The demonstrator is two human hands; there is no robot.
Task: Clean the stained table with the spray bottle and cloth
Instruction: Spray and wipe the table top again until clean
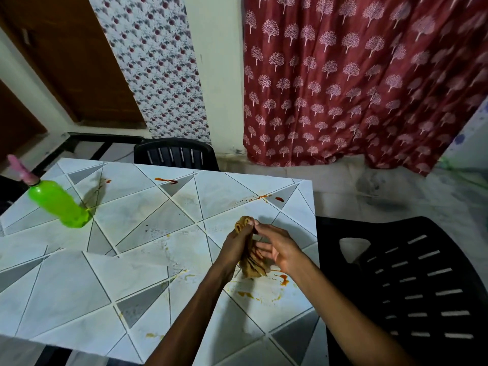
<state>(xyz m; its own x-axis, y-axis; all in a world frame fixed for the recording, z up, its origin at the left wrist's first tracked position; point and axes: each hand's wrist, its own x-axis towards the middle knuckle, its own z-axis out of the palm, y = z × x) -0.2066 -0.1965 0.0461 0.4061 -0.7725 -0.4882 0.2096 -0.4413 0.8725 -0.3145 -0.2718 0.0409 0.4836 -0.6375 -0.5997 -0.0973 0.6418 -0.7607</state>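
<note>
A table with a grey-and-white triangle pattern carries red and orange-yellow stains near its right edge, and more red smears at the far side. My left hand grips a bunched brown cloth and holds it upright just above the stains. My right hand is beside the cloth, fingers spread and touching its side. A green spray bottle with a pink nozzle stands at the table's far left, away from both hands.
A black plastic chair stands close against the table's right edge. Another black chair is at the far side. A red patterned curtain hangs behind.
</note>
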